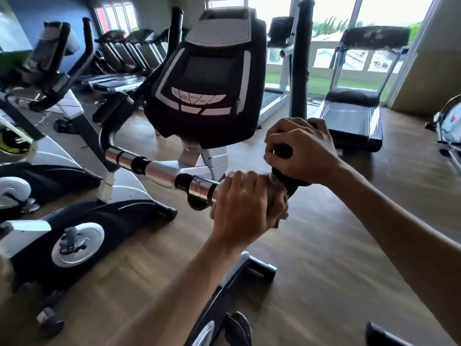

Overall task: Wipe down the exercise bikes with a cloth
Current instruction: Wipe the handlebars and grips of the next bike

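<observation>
Here, in the head view, everything hangs on the handlebar (159,168) of the nearest bike (129,208), a horizontal tube of polished chrome broken by black collars. The left hand (245,208) sits at the tube's right end, fingers curled over the bar with the cloth (280,208) bunched beneath the palm; only a pale, fuzzy fold shows past the knuckles. So the left grip holds cloth and bar together. The right hand (303,152) is just beyond it, wrapped round the black padded part where the bar bends upward into a tall upright post (300,58); that grip is closed tight on the padding, and seems to steady the bike.

The cloth looks soft, light and limp, so it should mould to the round tube and slide easily on chrome; it probably drags more on the matte foam. Best taken bunched in the palm, as it is. The bike itself is stiff and heavy and should not shift under wiping pressure.

Above the handlebar stands the console (207,78), a broad black plastic shell with a dark screen and a row of pale buttons, smooth and hard. Below the bar, the housing is glossy black and silver, with a round chrome disc and a pedal. Left of the handlebar stand more bikes (45,78); beyond it, treadmills (354,106) before large windows. The floor (349,245) is brown wood planking.
</observation>
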Demonstrator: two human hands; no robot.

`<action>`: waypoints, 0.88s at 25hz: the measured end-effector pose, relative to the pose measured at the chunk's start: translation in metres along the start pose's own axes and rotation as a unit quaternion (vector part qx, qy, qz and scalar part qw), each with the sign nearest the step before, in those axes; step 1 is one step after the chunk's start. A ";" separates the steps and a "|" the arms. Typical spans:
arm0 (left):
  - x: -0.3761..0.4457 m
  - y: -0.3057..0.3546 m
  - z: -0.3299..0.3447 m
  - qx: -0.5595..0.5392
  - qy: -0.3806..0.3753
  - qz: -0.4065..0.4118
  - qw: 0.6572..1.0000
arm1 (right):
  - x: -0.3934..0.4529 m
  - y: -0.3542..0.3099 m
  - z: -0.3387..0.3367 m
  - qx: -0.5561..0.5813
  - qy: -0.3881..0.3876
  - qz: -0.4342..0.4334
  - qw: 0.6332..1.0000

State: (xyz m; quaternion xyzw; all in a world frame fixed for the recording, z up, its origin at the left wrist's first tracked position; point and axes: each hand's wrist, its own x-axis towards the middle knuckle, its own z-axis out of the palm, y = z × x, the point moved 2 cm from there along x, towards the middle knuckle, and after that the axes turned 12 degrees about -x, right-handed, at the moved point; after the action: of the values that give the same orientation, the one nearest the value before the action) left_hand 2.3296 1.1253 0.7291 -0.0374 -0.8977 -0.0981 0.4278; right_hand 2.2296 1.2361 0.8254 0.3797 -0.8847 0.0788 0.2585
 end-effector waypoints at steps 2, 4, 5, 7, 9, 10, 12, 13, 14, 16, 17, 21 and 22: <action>-0.001 0.024 0.004 0.026 0.020 -0.109 0.993 | 0.000 -0.002 0.000 0.011 0.007 0.005 1.000; 0.002 0.040 0.006 0.043 0.022 -0.158 0.986 | 0.000 -0.003 0.001 0.016 0.018 -0.001 1.000; 0.002 0.041 0.006 0.040 0.027 -0.155 0.987 | 0.000 -0.002 0.002 0.016 0.024 -0.005 1.000; -0.002 0.030 0.001 0.013 0.027 -0.113 0.993 | -0.001 0.000 0.004 0.011 0.031 -0.010 0.999; 0.000 0.017 -0.006 -0.004 -0.006 -0.073 0.997 | -0.002 0.001 0.006 -0.003 0.036 -0.019 0.999; 0.005 0.013 -0.007 -0.007 -0.029 -0.072 0.997 | -0.002 0.000 0.007 -0.011 0.037 -0.020 0.999; 0.011 0.015 -0.004 0.009 -0.027 -0.112 0.993 | 0.000 -0.001 0.008 -0.013 0.036 -0.008 0.999; 0.011 0.023 -0.002 0.027 -0.008 -0.139 0.990 | 0.001 -0.003 0.007 -0.012 0.034 -0.001 0.999; 0.008 0.033 0.000 0.041 0.008 -0.159 0.986 | 0.001 -0.004 0.007 -0.013 0.031 0.004 0.999; 0.000 0.044 0.007 0.048 0.031 -0.155 0.986 | 0.000 -0.005 0.006 -0.024 0.029 0.001 0.999; -0.005 0.039 0.008 0.039 0.034 -0.131 0.990 | 0.000 -0.005 0.007 -0.029 0.028 -0.002 0.999; -0.010 -0.008 -0.006 -0.013 0.009 0.046 0.999 | -0.001 -0.006 0.007 -0.031 0.030 0.002 0.999; -0.009 -0.010 -0.006 -0.019 0.016 0.045 0.999 | -0.001 -0.006 0.007 -0.031 0.029 0.008 0.999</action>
State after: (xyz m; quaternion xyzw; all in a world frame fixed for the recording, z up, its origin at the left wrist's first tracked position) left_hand 2.3386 1.1146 0.7245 -0.0842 -0.8862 -0.0969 0.4452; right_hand 2.2320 1.2300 0.8189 0.3618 -0.8819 0.0651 0.2953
